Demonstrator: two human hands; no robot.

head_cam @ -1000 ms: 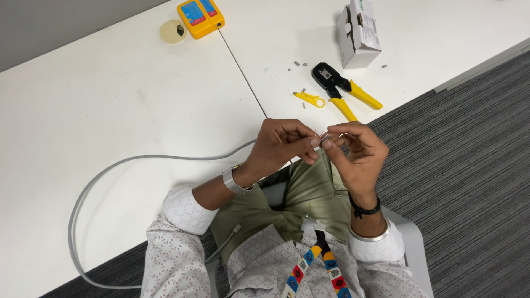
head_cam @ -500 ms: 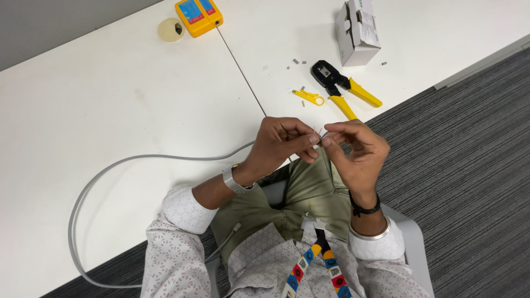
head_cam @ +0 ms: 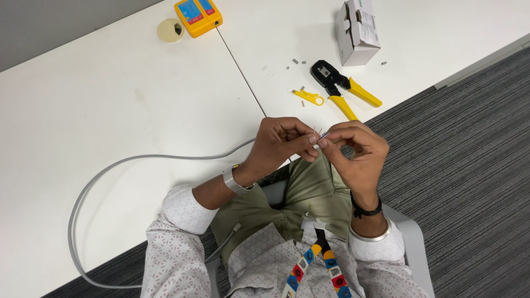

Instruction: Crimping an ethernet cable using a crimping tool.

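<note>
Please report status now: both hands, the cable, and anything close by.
Left hand and right hand pinch grey cable end together. Yellow crimping pliers lie on table beyond.

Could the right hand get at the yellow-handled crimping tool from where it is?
Probably yes: the crimping tool lies uncovered on the white table just beyond the right hand. But that hand and the left hand are both pinching the grey cable's end.

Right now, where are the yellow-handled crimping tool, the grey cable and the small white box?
crimping tool [head_cam: 338,83]: head view, on its black head.
grey cable [head_cam: 138,160]: head view, on the curve lying on the table.
white box [head_cam: 356,33]: head view, on its side panel.
</note>
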